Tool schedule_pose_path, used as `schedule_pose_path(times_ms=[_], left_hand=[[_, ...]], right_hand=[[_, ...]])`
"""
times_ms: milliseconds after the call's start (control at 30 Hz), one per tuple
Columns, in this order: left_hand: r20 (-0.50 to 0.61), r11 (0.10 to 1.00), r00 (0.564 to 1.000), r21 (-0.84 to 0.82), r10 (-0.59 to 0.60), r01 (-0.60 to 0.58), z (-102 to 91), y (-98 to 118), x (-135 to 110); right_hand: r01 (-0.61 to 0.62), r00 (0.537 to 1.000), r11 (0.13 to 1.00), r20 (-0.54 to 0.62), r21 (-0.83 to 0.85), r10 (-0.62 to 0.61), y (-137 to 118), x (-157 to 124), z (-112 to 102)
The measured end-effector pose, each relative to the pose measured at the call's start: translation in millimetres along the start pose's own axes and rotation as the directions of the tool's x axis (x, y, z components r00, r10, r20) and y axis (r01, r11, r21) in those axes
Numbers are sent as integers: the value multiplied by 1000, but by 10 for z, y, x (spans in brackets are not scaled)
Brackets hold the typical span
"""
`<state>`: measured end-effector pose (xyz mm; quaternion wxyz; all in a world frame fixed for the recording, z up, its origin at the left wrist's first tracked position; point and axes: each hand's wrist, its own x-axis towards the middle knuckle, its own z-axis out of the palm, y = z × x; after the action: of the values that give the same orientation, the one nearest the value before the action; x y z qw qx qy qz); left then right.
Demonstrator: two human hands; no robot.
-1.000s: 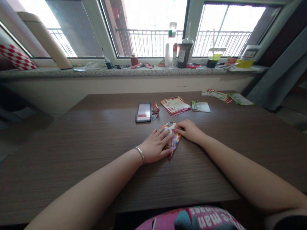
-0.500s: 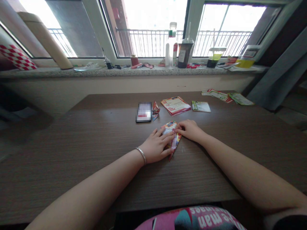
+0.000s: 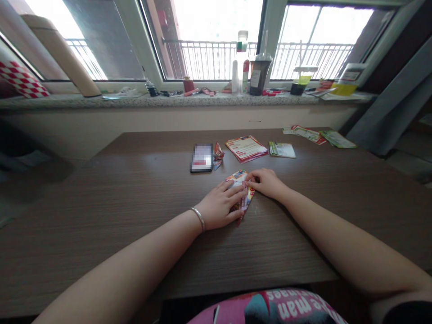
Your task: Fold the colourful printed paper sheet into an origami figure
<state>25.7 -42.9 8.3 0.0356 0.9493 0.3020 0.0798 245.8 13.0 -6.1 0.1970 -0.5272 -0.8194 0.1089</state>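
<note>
A folded piece of colourful printed paper [image 3: 240, 177] lies flat on the brown wooden table [image 3: 135, 202], its point towards me. My left hand [image 3: 219, 206] rests on its left side with fingers stretched flat, pressing it down; a silver bracelet is on that wrist. My right hand [image 3: 266, 182] sits at the paper's upper right edge, fingers curled and pinched on the fold.
A phone [image 3: 201, 158] and a small folded paper figure [image 3: 218, 155] lie just beyond the hands. Leaflets [image 3: 246, 148] and cards [image 3: 282, 150] are farther back, more papers [image 3: 305, 133] at the far right. The windowsill [image 3: 189, 100] holds bottles, cups and pens.
Both hands stay on the folded paper; my left fingers have crept slightly up over it. The view has barely shifted.
</note>
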Motion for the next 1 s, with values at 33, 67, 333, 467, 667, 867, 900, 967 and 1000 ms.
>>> schedule_pose_path(times_ms=[33, 67, 333, 467, 667, 867, 900, 967, 1000], left_hand=[[-4, 1000, 1000, 3, 5, -5, 2, 5, 1], [-9, 1000, 1000, 3, 6, -6, 5, 10, 1], [13, 1000, 1000, 7, -7, 7, 27, 3, 27], [22, 999, 1000, 39, -3, 2, 31, 1, 35], [21, 999, 1000, 50, -12, 11, 37, 0, 28], [49, 992, 992, 57, -116, 113, 18, -51, 3], [53, 990, 990, 59, -128, 125, 19, -65, -2], [58, 988, 988, 60, -146, 142, 22, -92, -9], [58, 987, 987, 58, -153, 150, 23, -103, -10]], right_hand=[[-3, 1000, 1000, 3, 3, 3, 4, 1, 5], [-4, 1000, 1000, 6, 9, 4, 8, 1, 10], [11, 1000, 1000, -19, 12, -10, 16, 4, 42], [-7, 1000, 1000, -16, -17, 6, 2, 14, 45], [-23, 998, 1000, -65, -18, 22, -13, 0, 59], [195, 962, 976, -215, 99, -170, -44, -79, 2], [256, 952, 962, -196, 92, -235, -68, -105, -23], [356, 929, 930, -139, 86, -343, -133, -165, -73], [405, 912, 910, -102, 86, -396, -171, -196, -94]])
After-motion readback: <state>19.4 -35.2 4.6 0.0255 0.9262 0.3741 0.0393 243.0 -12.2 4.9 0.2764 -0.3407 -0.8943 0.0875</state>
